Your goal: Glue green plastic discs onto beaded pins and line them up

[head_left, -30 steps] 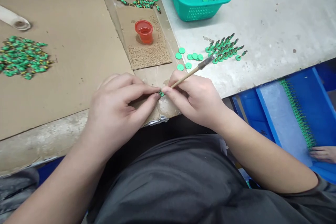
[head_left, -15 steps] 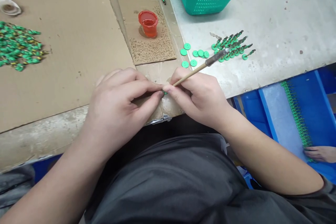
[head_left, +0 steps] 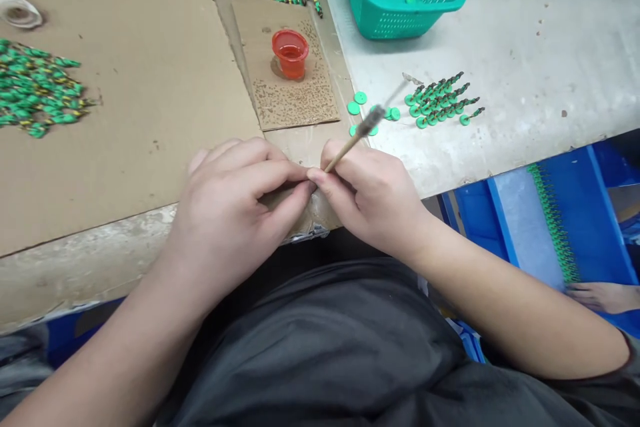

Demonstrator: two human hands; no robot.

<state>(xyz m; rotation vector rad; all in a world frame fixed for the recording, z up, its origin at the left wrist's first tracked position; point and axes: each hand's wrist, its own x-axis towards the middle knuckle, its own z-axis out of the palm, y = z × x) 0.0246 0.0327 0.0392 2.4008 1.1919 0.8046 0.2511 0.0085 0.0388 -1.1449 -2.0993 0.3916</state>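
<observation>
Head view: clamping slim stick (head_left: pixel 347 149) btwn thumb & index of R hand (head_left: pixel 373 193), on body side of red cup (head_left: pixel 290 53) & a bit R of it. Running slantwise, long axis from R fingertips up & rightward, away from body; pointing w/ blurred dark end (head_left: pixel 371 120) to area R of cup, over some loose green buttons (head_left: pixel 360 98). Bringing thumb & index tips of L hand (head_left: pixel 240 190) up against R fingertips, body side of cup; can't tell if pinching anything, contact hidden.

Vs approx 0.5 s ago: standing steeper across the view; swung at dark end leftward, off bead-and-button rows (head_left: pixel 441 115) farther R of cup, closer to cup now. Also gone from sight: green sliver btwn fingertips, visible then.
</observation>
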